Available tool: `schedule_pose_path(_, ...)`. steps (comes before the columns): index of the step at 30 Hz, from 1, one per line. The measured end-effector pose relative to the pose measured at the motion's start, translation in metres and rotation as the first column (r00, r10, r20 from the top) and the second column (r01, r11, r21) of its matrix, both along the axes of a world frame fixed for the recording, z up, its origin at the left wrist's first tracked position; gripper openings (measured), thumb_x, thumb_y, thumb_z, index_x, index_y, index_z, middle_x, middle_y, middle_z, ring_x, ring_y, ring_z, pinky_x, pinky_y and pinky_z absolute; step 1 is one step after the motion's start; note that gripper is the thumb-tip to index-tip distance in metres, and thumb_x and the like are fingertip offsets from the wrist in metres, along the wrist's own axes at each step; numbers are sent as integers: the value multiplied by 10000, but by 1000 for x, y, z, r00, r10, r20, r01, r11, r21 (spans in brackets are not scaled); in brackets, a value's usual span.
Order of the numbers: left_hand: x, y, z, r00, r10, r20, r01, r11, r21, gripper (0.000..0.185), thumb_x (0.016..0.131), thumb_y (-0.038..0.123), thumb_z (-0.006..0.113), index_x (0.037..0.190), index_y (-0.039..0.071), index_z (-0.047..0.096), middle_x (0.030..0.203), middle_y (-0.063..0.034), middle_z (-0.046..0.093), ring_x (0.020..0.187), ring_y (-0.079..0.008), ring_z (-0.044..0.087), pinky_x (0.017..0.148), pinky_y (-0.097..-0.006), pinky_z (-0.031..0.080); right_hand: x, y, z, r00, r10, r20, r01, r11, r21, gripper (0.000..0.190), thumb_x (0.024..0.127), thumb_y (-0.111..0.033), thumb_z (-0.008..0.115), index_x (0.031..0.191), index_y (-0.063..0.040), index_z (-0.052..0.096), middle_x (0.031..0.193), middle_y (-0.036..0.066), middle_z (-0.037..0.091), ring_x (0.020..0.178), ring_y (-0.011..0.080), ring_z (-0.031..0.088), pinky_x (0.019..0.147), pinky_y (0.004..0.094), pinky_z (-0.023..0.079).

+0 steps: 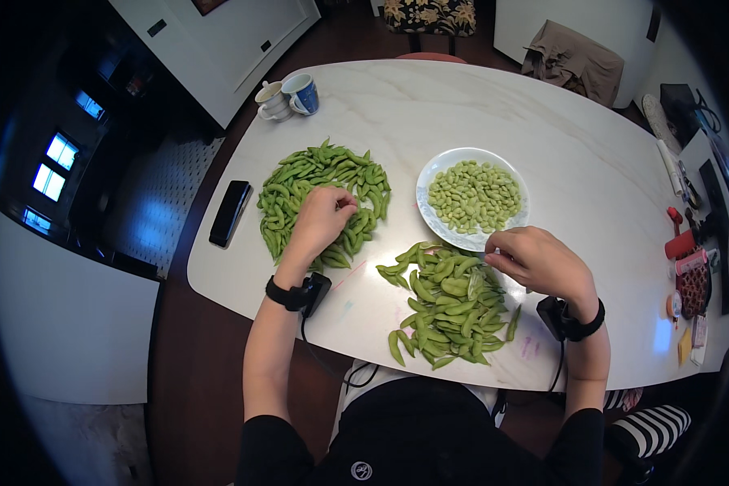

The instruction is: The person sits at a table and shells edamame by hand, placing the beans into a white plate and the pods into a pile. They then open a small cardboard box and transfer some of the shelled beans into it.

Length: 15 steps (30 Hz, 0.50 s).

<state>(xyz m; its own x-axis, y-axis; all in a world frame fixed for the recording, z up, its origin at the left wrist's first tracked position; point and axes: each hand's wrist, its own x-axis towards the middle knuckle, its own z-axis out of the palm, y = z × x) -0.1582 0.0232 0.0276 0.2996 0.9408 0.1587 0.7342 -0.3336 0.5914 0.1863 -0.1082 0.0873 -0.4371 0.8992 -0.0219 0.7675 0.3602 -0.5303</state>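
My left hand point(325, 217) is over a heap of green edamame pods point(285, 197) on the left, its thumb and forefinger close together. Whether anything is pinched there is hidden. At the near rim of a white plate point(425, 212) is my right hand point(525, 258), its fingers curled and thumb bent inward; I cannot make out anything in them. Shelled edamame beans point(475, 193) are spread over the plate. Just below it, nearer my body, lies a second heap of pods point(455, 310), some of which look flattened or split.
Two mugs, one blue point(304, 96) and one pale point(273, 102), stand at the far left of the marble-patterned table point(413, 109). A black phone point(229, 212) lies by the left edge. Small items, including a red object point(680, 245), line the right side. Cables hang from both wrist straps.
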Motion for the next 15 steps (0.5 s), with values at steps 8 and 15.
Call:
schedule_pose_path(8, 15, 2, 32, 885, 50, 463, 21, 989, -148, 161, 952, 85, 709, 1041, -33, 773, 858, -47, 743, 761, -93, 657, 696, -244, 521, -1, 2, 1, 998, -13, -57, 18, 997, 79, 181, 970, -174, 646, 932, 1, 670, 796, 183, 683, 773, 395, 664, 703, 474, 520)
schedule_pose_path(15, 89, -20, 45, 385, 112, 916, 664, 656, -359, 248, 1006, 101, 664, 1214, -34, 667, 928, -52, 711, 801, -101, 667, 713, -221, 541, -7, 4, 6, 908, -13, -419, 181, 914, 363, 184, 922, -36, 694, 1103, -9, 674, 974, 147, 688, 860, 317, 690, 747, 406, 562)
